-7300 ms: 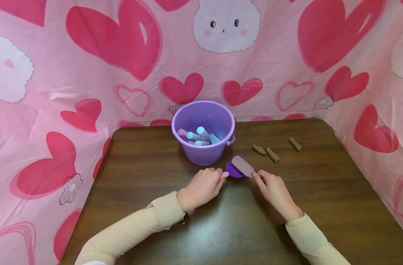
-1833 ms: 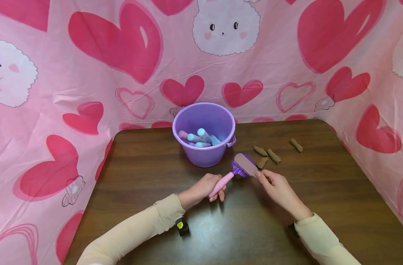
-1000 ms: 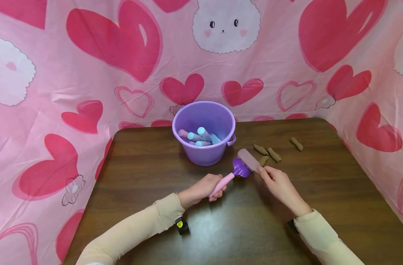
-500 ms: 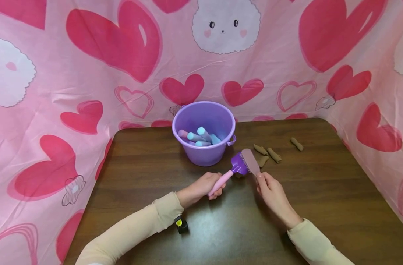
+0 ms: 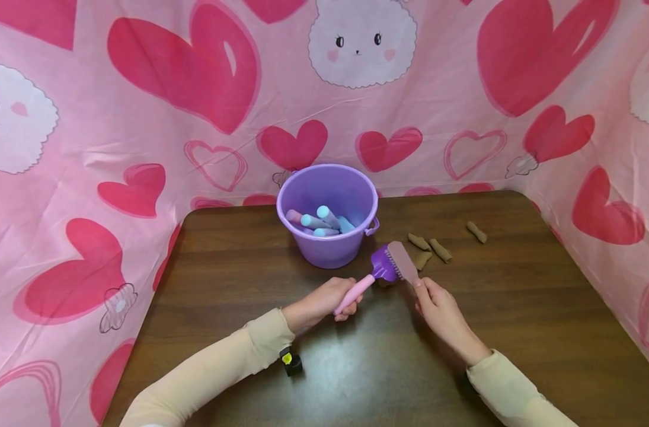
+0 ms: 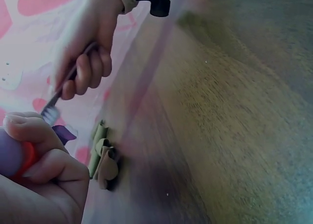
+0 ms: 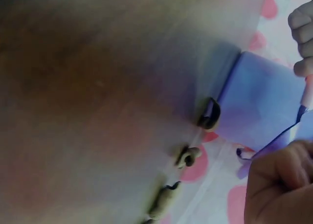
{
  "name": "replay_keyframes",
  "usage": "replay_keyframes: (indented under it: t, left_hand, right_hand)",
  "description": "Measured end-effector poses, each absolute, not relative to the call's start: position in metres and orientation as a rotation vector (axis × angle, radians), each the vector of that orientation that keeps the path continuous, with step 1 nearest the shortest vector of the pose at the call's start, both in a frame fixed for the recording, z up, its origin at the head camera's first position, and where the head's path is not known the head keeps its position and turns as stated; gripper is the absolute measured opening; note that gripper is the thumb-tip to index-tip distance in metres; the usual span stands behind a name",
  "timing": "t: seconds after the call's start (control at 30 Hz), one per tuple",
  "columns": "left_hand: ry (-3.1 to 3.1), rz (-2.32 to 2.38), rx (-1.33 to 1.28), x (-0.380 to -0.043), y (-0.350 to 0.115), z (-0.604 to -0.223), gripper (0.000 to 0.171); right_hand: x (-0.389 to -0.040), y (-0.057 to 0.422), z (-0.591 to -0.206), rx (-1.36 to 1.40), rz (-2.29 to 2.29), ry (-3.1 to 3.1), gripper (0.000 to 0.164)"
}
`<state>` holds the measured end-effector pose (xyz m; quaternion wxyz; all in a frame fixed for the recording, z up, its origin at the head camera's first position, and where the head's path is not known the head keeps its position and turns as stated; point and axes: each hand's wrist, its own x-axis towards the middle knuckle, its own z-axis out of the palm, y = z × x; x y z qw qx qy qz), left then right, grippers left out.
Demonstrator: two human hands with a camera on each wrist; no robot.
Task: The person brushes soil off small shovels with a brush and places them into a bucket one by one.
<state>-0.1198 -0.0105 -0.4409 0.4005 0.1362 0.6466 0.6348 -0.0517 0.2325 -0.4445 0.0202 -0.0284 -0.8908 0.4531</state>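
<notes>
My left hand (image 5: 329, 301) grips the pink handle of a small purple toy scoop (image 5: 380, 260), its wide head angled to the right above the table. My right hand (image 5: 443, 311) holds a flat, mauve-backed brush (image 5: 401, 258). The brush bristles face left, right at the scoop's head. In the left wrist view the bristles (image 6: 50, 114) show near the purple scoop edge (image 6: 65, 134). A bit of brown material (image 5: 384, 283) shows beneath the scoop. Several brown rolled pieces (image 5: 440, 251) lie to the right of the tools. The right wrist view hides most of the brush.
A purple bucket (image 5: 326, 252) stands behind the tools, with pale blue and pink handles (image 5: 324, 222) sticking up inside. One brown roll (image 5: 476, 232) lies apart, farther right. Pink heart-print cloth (image 5: 388, 101) hangs around the back and sides of the dark wooden table (image 5: 239, 255).
Since the oldest frame, another brown piece has appeared beside the rolls, and the left hand has turned the scoop. Over the last second, the brush has swung more upright, bristles against the scoop.
</notes>
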Motion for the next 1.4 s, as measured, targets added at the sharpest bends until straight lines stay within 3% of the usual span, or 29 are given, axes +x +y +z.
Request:
replay_keyframes:
  t: [0.17, 0.57, 0.7, 0.97, 1.2, 1.4]
  left_hand:
    - [1.647, 1.599, 0.348, -0.119, -0.012, -0.440, 0.049]
    - [1.713, 1.591, 0.354, -0.114, -0.019, -0.436, 0.050]
    - [1.746, 1.549, 0.469, -0.111, -0.020, -0.426, 0.046]
    - [1.940, 1.328, 0.724, -0.111, -0.035, -0.371, 0.033]
    - [2.248, 1.218, 0.983, -0.132, -0.061, -0.303, 0.026]
    - [2.509, 1.142, 0.911, -0.164, -0.083, -0.264, 0.023]
  right_hand:
    - [-0.054, 0.228, -0.440, 0.034, 1.435, -2.797, 0.037]
    - [-0.065, 0.254, -0.440, -0.099, 1.398, -2.794, 0.042]
    - [-0.062, 0.262, -0.436, -0.125, 1.416, -2.756, 0.043]
    - [-0.053, 0.279, -0.433, -0.183, 1.380, -2.778, 0.045]
    - [-0.048, 0.286, -0.430, -0.176, 1.373, -2.789, 0.045]
    - [-0.050, 0.287, -0.430, -0.164, 1.350, -2.808, 0.046]
